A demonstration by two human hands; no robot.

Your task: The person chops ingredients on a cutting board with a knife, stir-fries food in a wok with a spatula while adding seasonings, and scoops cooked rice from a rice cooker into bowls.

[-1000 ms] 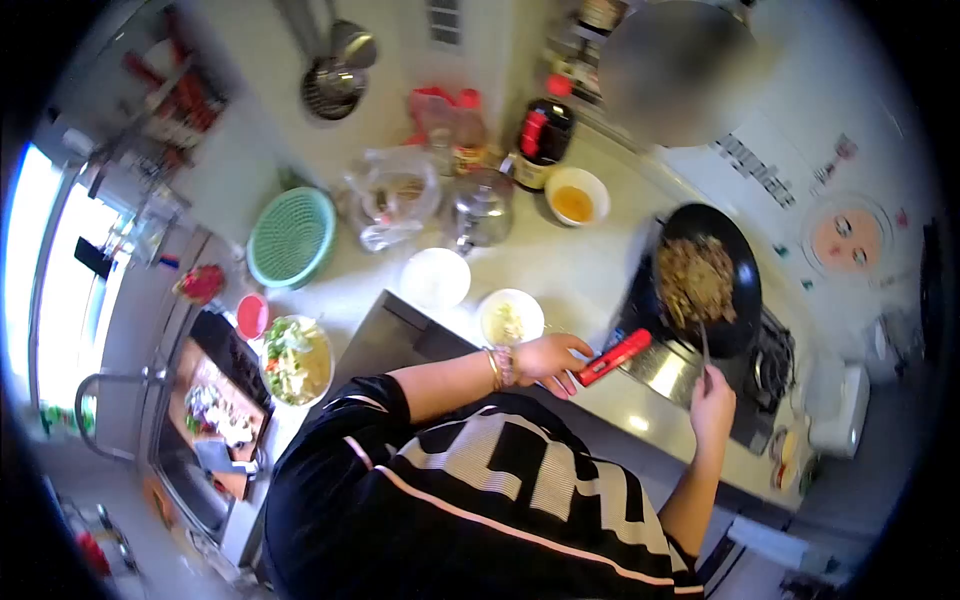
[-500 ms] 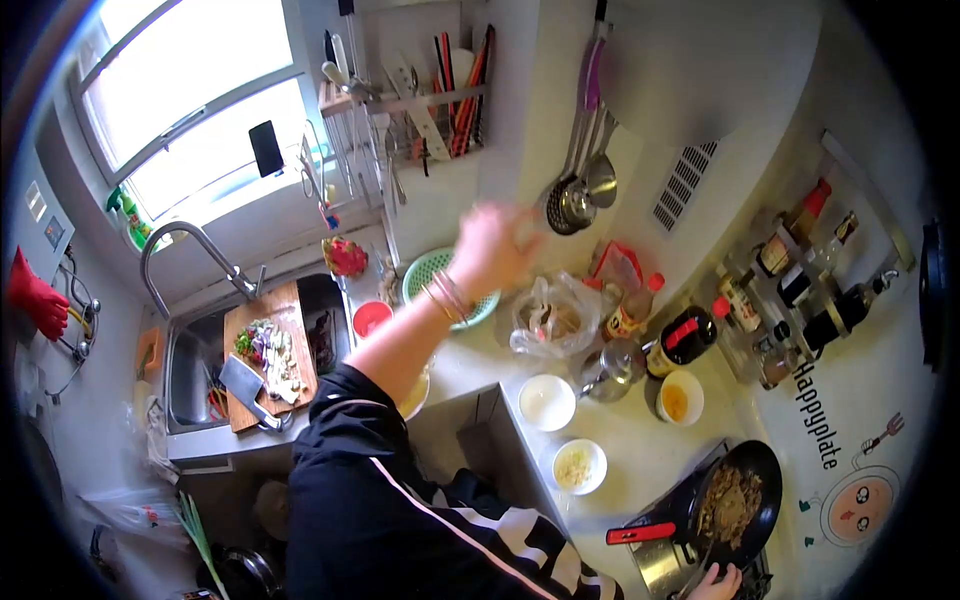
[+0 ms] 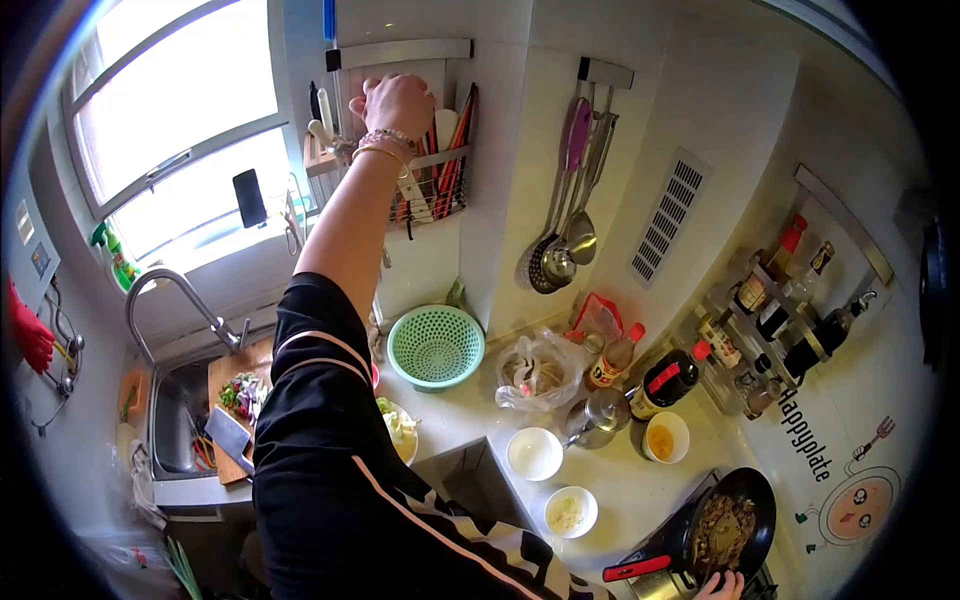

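Observation:
My left hand [image 3: 395, 105] is raised to the wall rack, its fingers curled in front of the utensils; whatever they hold is hidden. Beside it, chopsticks [image 3: 462, 130] and other utensils stand in the wire basket [image 3: 440, 190]. At the lower right, my right hand [image 3: 722, 586] shows only bent fingers at the near edge of the black wok [image 3: 765, 510]. A thin handle seems to run under those fingers, but I cannot make it out clearly. Browned chopped food [image 3: 725, 530] lies in the wok, whose red handle [image 3: 638, 567] points left.
A green colander [image 3: 436, 345], white bowls [image 3: 535, 455], a bagged item [image 3: 540, 370] and sauce bottles [image 3: 670, 380] stand on the counter. A cutting board [image 3: 225, 385] with chopped vegetables and a cleaver [image 3: 230, 437] lies over the sink [image 3: 180, 410]. Ladles [image 3: 580, 240] hang on the wall.
My left hand has moved up and left, from above the colander to the utensil rack. My right hand stays by the wok. The view has shifted slightly upward.

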